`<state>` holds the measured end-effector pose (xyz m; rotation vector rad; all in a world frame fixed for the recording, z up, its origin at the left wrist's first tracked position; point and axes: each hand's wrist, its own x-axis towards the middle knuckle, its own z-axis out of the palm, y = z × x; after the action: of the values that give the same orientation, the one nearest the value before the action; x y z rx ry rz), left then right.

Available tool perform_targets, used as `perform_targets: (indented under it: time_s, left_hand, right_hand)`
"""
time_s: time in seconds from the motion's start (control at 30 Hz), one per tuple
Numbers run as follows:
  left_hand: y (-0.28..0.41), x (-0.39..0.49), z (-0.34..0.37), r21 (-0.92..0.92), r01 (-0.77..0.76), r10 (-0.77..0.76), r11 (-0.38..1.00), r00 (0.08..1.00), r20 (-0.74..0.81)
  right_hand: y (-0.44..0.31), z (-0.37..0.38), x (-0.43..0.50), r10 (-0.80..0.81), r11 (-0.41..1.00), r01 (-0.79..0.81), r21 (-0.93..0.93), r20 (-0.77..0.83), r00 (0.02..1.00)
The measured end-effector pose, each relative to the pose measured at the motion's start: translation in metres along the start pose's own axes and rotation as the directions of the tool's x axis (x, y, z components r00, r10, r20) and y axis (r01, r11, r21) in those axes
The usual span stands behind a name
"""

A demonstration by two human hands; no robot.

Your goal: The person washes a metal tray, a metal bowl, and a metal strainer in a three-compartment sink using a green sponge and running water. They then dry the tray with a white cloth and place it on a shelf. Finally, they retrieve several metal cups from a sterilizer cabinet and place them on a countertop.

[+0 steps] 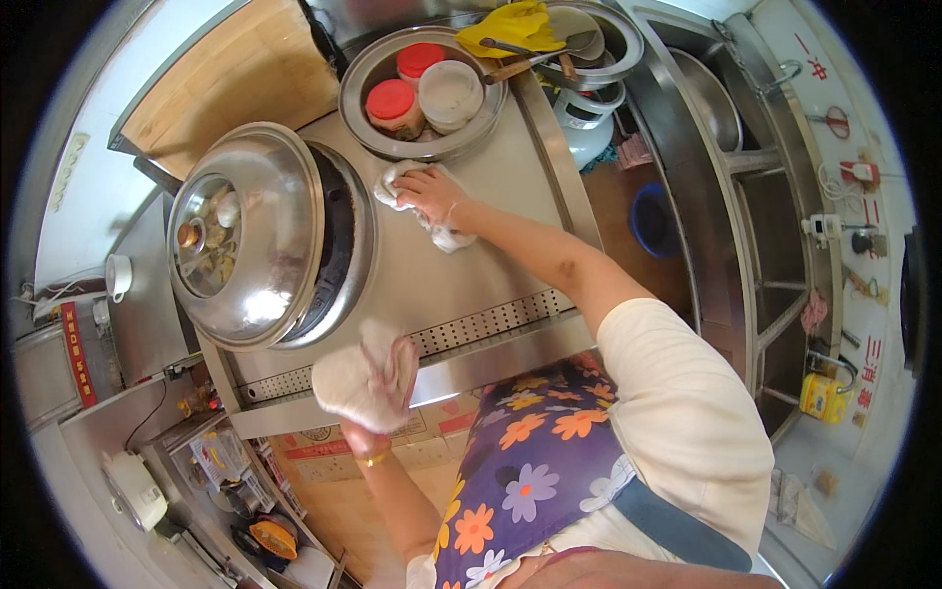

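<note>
My right hand point(434, 195) presses a crumpled white cloth point(450, 239) against the stainless steel counter point(508, 177). It lies just below a steel basin point(353, 121). My left hand point(364, 444), mostly hidden, holds up a second pale cloth point(353, 386), blurred, over the counter's front edge. Left of my right hand stands a large round cooker with a domed steel lid point(272, 221), which appears tilted above a dark rim point(340, 221). Food shows through the lid's glass window point(213, 254). Inside the basin are two jars with red lids point(391, 99) and a pale-lidded round container point(450, 96).
Yellow rubber gloves point(511, 28) and wooden-handled utensils point(526, 66) rest on another basin point(629, 44), above a gas cylinder point(585, 132). Steel sinks point(780, 213) line the right side. A blue bucket point(653, 221) stands on the floor. A perforated strip point(486, 324) runs along the counter's front.
</note>
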<state>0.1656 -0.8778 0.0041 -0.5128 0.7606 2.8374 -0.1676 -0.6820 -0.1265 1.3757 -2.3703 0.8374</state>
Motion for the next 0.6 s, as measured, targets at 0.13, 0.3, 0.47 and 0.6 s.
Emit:
perform_targets:
  time_s: [0.13,0.3,0.47,0.6]
  left_hand:
    - [-0.003,0.059,0.029,0.433,-0.286,0.35,0.855,0.934,-0.073]
    - [-0.025,0.168,0.083,0.788,-0.292,0.317,0.542,0.939,0.13]
    - [-0.041,0.137,0.073,0.981,-0.189,0.343,-0.04,0.92,0.191]
    - [-0.024,0.009,0.01,0.962,-0.038,0.505,0.271,0.857,-0.108]
  right_hand:
    - [0.018,-0.071,-0.031,0.117,0.977,-0.058,-0.204,0.289,0.95]
    - [0.091,-0.158,-0.085,0.439,0.837,-0.358,-0.414,0.119,0.891]
    - [0.061,-0.161,-0.16,0.177,0.951,-0.112,-0.287,0.213,0.961]
    - [-0.041,-0.184,-0.246,0.033,0.988,-0.037,0.151,0.03,0.999]
